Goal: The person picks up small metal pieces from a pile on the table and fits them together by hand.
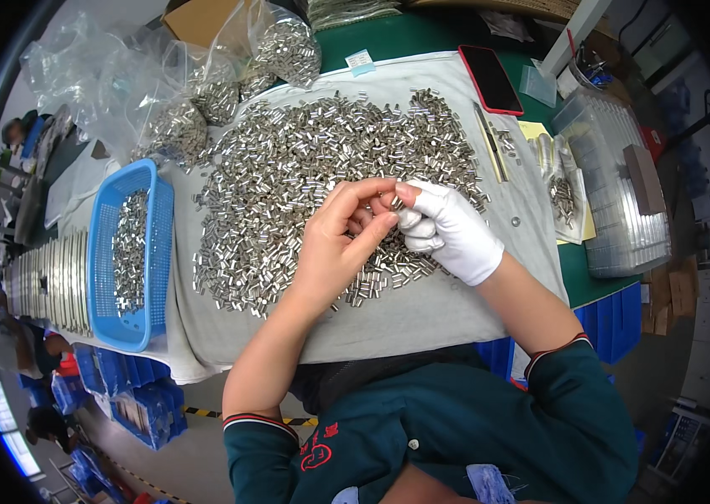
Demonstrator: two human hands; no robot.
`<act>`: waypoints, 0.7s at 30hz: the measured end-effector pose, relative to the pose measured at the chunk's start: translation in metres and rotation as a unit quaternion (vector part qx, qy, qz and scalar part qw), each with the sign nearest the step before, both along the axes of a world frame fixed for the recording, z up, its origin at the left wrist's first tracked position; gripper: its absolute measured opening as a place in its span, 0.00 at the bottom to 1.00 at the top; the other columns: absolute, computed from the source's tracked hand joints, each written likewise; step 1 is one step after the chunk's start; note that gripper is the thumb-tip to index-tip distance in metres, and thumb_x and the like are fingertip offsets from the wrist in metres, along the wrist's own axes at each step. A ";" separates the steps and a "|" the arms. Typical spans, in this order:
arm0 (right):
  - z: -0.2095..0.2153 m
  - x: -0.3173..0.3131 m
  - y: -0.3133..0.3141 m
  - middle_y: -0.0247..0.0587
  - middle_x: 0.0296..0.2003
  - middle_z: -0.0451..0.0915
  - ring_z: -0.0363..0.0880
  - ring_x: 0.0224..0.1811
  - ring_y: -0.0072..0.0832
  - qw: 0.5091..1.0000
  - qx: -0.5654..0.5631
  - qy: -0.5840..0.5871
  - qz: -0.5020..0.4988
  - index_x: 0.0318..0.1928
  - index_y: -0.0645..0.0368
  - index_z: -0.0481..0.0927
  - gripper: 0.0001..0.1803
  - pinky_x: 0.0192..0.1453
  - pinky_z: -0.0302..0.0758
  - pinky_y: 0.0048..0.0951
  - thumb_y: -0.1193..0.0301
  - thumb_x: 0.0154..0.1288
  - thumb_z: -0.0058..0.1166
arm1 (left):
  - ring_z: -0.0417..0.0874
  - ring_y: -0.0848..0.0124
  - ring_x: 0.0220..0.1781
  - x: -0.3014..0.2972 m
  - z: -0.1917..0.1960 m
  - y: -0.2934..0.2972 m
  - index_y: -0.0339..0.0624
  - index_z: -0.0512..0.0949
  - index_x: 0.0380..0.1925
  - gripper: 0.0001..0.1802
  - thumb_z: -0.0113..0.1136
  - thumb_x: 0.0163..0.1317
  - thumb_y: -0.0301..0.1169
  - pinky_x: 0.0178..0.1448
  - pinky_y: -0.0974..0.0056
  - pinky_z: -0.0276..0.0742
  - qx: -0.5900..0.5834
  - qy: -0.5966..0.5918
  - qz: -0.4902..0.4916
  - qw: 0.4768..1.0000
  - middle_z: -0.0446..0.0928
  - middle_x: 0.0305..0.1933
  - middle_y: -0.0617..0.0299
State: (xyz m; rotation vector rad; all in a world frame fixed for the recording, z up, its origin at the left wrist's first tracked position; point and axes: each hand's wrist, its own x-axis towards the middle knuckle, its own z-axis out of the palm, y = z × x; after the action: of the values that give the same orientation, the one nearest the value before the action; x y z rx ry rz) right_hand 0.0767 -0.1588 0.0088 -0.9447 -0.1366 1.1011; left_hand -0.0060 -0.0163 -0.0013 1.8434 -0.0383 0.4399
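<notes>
White fabric covers most of the right hand, a glove that leaves one fingertip bare, while the left hand is uncovered. From where I stand, both forearms reach up from the person's dark green short sleeves, angled inward so that the hands meet over the near right part of the heap. The left index finger and thumb bend into an open-sided arc, their tips close together beside the glove, with the other left fingers tucked behind. The right fingers are curled in tightly, and at their tips sits a small metal cylinder, in the narrow space between the two hands. It looks pinched by the right hand; whether the left fingers grip it too, I can't tell. The piece is short, silvery and shiny, much of it hidden by the fingertips. Below and beyond lies a broad pile of metal cylinders, all similarly bright, tumbled in every direction on a pale grey cloth. To the left stands a blue plastic basket with more such pieces inside; to the right, a red-edged phone lies near a pair of tweezers.
</notes>
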 end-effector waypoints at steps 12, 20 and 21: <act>-0.020 0.011 0.001 0.25 0.20 0.64 0.55 0.12 0.11 0.888 0.173 0.425 0.033 0.37 0.55 0.70 0.11 0.10 0.50 0.12 0.63 0.67 0.37 | 0.73 0.62 0.32 0.000 0.003 0.023 0.40 0.76 0.30 0.12 0.62 0.45 0.33 0.39 0.61 0.66 0.379 0.111 0.022 0.919 0.73 0.26 0.60; -0.001 0.006 0.002 0.34 0.28 0.71 0.62 0.19 0.14 0.956 0.098 0.275 -0.033 0.39 0.59 0.71 0.11 0.15 0.58 0.12 0.66 0.61 0.43 | 0.73 0.69 0.30 0.004 0.002 0.019 0.40 0.76 0.29 0.06 0.57 0.50 0.27 0.38 0.66 0.68 0.332 0.043 0.087 0.938 0.72 0.25 0.62; 0.000 0.006 0.002 0.34 0.28 0.71 0.62 0.19 0.13 0.955 0.092 0.279 -0.041 0.40 0.59 0.71 0.11 0.16 0.57 0.11 0.66 0.61 0.43 | 0.73 0.72 0.30 0.004 0.002 0.018 0.39 0.76 0.30 0.06 0.57 0.51 0.26 0.38 0.69 0.68 0.249 0.053 0.093 0.963 0.72 0.26 0.63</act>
State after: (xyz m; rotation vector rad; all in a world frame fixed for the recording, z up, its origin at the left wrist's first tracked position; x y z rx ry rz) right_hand 0.0823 -0.1568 0.0088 -0.4431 0.2582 1.2152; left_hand -0.0021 0.0020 0.0006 2.3773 0.1081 0.4921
